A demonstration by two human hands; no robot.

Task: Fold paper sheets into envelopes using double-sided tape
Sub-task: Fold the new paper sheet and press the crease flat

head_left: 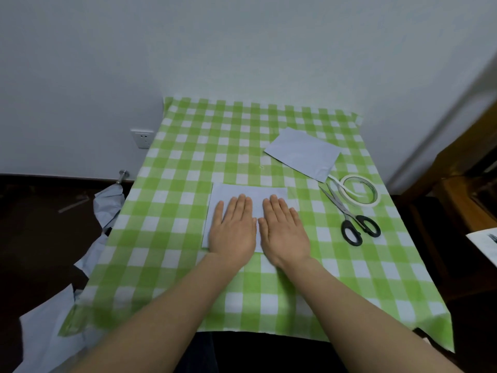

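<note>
- Table (188, 162): covered by a green-and-white checked cloth, filling the centre of the frame against a white wall.
- Sheet (228, 191): pale blue, lying flat at frame centre, long edges running left to right; its lower part is hidden under both hands.
- Left hand (234, 230): palm down on the left half of the sheet, fingers straight and close together, pressing flat; it grips nothing.
- Right hand (285, 230): palm down on the right half of the sheet, fingers straight, likewise pressing flat and gripping nothing. The two hands lie side by side, thumbs nearly touching.
- Envelope (302, 153): a second pale blue folded piece, upper right of centre, lying askew and apart from the sheet.
- Tape (360, 192): a white roll lying flat at right, just below the envelope's lower corner, with a loose strip running up-left from it.
- Scissors (349, 219): black-handled, blades closed, just left of the tape, tips pointing up-left, handles toward the lower right.
- Scraps (110, 203): crumpled pale blue paper on the dark floor off the table's left edge, continuing to the lower left corner.
- Socket (141, 137): white, on the wall at left of the table.
</note>
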